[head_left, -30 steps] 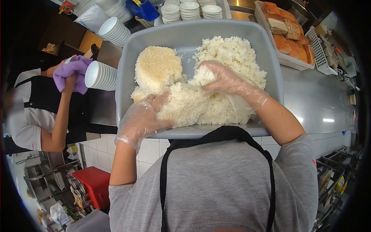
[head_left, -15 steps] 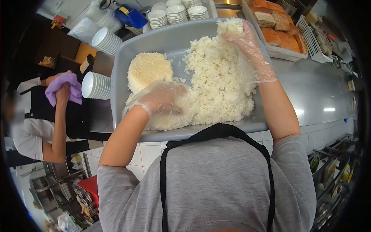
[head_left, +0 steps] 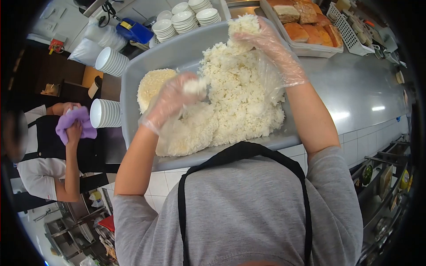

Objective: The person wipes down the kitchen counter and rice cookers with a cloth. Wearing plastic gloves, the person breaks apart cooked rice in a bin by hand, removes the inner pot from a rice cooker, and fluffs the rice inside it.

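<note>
A large grey tub (head_left: 133, 66) holds a loose heap of white rice (head_left: 239, 97), and a rounded, compact rice mass (head_left: 153, 86) lies at its left. More rice is packed near the front wall. My left hand (head_left: 174, 98), in a clear plastic glove, is raised over the left part of the tub, its fingers closed round a small clump of rice (head_left: 194, 87). My right hand (head_left: 262, 39), also gloved, is at the back right of the heap, gripping a larger lump of rice (head_left: 244, 25).
Stacked white bowls (head_left: 105, 113) stand left of the tub, small dishes (head_left: 183, 20) behind it. A bin of browned slabs (head_left: 306, 29) and a white basket (head_left: 348, 37) are at the back right. At left, a person (head_left: 49, 137) holds a purple cloth (head_left: 76, 125).
My left hand has risen from the front rice and now has a small clump in it. My right hand still grips its lump. The whole view has shifted slightly.
</note>
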Tool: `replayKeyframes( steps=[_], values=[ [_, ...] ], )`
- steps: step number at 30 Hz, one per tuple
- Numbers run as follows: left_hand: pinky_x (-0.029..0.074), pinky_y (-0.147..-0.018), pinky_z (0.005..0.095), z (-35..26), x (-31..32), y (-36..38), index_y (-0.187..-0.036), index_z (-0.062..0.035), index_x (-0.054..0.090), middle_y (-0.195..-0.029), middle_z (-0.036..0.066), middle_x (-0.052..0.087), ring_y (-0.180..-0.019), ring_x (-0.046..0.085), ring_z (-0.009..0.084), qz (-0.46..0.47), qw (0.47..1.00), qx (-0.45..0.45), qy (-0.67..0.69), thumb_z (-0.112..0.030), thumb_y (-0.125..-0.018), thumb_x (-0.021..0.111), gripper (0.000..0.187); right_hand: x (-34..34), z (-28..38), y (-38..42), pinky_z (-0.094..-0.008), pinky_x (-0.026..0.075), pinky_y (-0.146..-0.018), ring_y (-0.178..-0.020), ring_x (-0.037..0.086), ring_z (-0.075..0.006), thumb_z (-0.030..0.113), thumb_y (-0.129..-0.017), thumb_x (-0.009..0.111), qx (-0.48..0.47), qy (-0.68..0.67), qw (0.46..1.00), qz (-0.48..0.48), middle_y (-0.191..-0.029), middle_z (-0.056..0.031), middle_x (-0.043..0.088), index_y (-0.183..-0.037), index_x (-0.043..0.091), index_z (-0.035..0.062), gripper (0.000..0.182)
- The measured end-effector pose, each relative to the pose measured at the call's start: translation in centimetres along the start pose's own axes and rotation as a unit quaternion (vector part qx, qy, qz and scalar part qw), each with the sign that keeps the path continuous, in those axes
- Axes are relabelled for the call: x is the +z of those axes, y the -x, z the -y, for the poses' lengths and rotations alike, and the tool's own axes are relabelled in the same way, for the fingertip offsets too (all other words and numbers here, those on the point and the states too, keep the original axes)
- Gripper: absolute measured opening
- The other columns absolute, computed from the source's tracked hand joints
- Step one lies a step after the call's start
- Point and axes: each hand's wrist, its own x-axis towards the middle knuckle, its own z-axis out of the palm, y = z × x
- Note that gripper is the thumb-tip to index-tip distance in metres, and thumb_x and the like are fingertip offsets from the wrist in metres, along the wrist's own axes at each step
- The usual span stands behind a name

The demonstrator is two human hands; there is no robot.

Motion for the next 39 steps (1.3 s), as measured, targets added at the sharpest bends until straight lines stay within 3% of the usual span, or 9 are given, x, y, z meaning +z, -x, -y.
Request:
replayKeyframes(
  steps=[5, 7, 13, 16, 23, 25, 28, 34, 39],
  values=[
    [0.050, -0.075, 0.0333, -0.5, 2.2, -7.6, -0.128, -0.0117, 0.045, -0.114, 0.005, 0.056, -0.095, 0.056, 0.0181, -0.061, 0.939, -0.018, 0.339, -0.048, -0.086, 0.060, 0.058, 1.4, 2.1, 2.1, -0.0328, 0.044, -0.093, -0.112, 0.052, -0.0169, 0.038, -0.080, 0.071, 0.030, -0.209, 0.976, 0.048, -0.121, -0.0097, 0.054, -0.129, 0.044, 0.0022, 0.067],
    [0.052, -0.079, 0.0392, -0.8, 3.0, -10.3, -0.137, -0.0136, 0.033, -0.126, 0.009, 0.048, -0.100, 0.054, 0.0210, 0.024, 0.858, -0.006, 0.513, -0.056, -0.090, 0.048, 0.065, 2.2, 0.9, 2.3, -0.0342, 0.042, -0.096, -0.120, 0.046, -0.0179, 0.051, -0.086, 0.058, 0.002, -0.231, 0.972, 0.031, -0.126, -0.0112, 0.050, -0.134, 0.042, 0.0072, 0.067],
    [0.054, -0.085, 0.0430, -3.0, 4.0, -11.8, -0.136, -0.0102, 0.033, -0.129, 0.013, 0.046, -0.111, 0.054, 0.0277, 0.056, 0.798, 0.055, 0.598, -0.056, -0.091, 0.045, 0.065, 3.2, 1.0, 1.6, -0.0334, 0.030, -0.105, -0.125, 0.041, -0.0195, 0.048, -0.088, 0.057, -0.024, -0.202, 0.974, 0.100, -0.133, -0.0099, 0.046, -0.136, 0.044, 0.0134, 0.061],
    [0.055, -0.086, 0.0417, -4.2, 3.3, -11.4, -0.136, -0.0103, 0.033, -0.131, 0.014, 0.043, -0.115, 0.053, 0.0288, -0.001, 0.848, 0.022, 0.529, -0.054, -0.091, 0.047, 0.064, 3.9, 0.6, 1.8, -0.0332, 0.029, -0.105, -0.125, 0.041, -0.0205, 0.044, -0.087, 0.060, -0.012, -0.154, 0.984, 0.088, -0.135, -0.0106, 0.045, -0.135, 0.045, 0.0151, 0.058],
    [0.054, -0.084, 0.0360, -3.2, 4.1, -11.0, -0.136, -0.0072, 0.031, -0.130, 0.015, 0.044, -0.112, 0.054, 0.0249, -0.023, 0.865, 0.033, 0.501, -0.049, -0.086, 0.060, 0.071, 3.5, 0.1, 1.6, -0.0341, 0.035, -0.104, -0.123, 0.044, -0.0221, 0.031, -0.083, 0.067, -0.005, -0.113, 0.978, 0.175, -0.132, -0.0092, 0.049, -0.134, 0.046, 0.0147, 0.058],
    [0.050, -0.080, 0.0334, -3.4, 4.3, -10.3, -0.135, -0.0059, 0.032, -0.125, 0.012, 0.048, -0.107, 0.055, 0.0211, -0.060, 0.907, 0.102, 0.404, -0.043, -0.083, 0.066, 0.073, 3.5, -0.1, 2.1, -0.0348, 0.039, -0.101, -0.120, 0.048, -0.0219, 0.016, -0.077, 0.071, -0.109, 0.068, 0.984, 0.127, -0.129, -0.0071, 0.052, -0.131, 0.048, 0.0147, 0.059],
    [0.049, -0.080, 0.0305, -3.5, 4.2, -10.1, -0.137, -0.0026, 0.028, -0.119, 0.014, 0.051, -0.106, 0.054, 0.0203, -0.055, 0.909, 0.129, 0.393, -0.028, -0.079, 0.072, 0.077, 4.3, -0.8, 1.3, -0.0340, 0.043, -0.097, -0.113, 0.054, -0.0206, 0.006, -0.072, 0.072, -0.160, 0.062, 0.983, 0.063, -0.123, -0.0059, 0.057, -0.126, 0.052, 0.0142, 0.059],
    [0.047, -0.077, 0.0269, -2.9, 3.6, -11.7, -0.122, 0.0004, 0.048, -0.105, 0.008, 0.060, -0.091, 0.058, 0.0141, -0.117, 0.926, 0.127, 0.336, -0.032, -0.078, 0.071, 0.060, 3.4, 0.6, 1.2, -0.0349, 0.048, -0.082, -0.094, 0.062, -0.0203, 0.013, -0.069, 0.074, -0.189, 0.204, 0.961, 0.011, -0.101, -0.0072, 0.066, -0.110, 0.059, 0.0094, 0.044],
    [0.047, -0.072, 0.0285, -3.5, 3.0, -11.5, -0.117, 0.0008, 0.053, -0.098, 0.007, 0.062, -0.086, 0.058, 0.0138, -0.155, 0.933, 0.133, 0.297, -0.039, -0.081, 0.067, 0.055, 2.5, 1.1, 1.0, -0.0326, 0.047, -0.079, -0.088, 0.061, -0.0187, 0.014, -0.067, 0.073, -0.109, 0.143, 0.983, 0.017, -0.095, -0.0067, 0.066, -0.106, 0.059, 0.0095, 0.042]
  ],
)
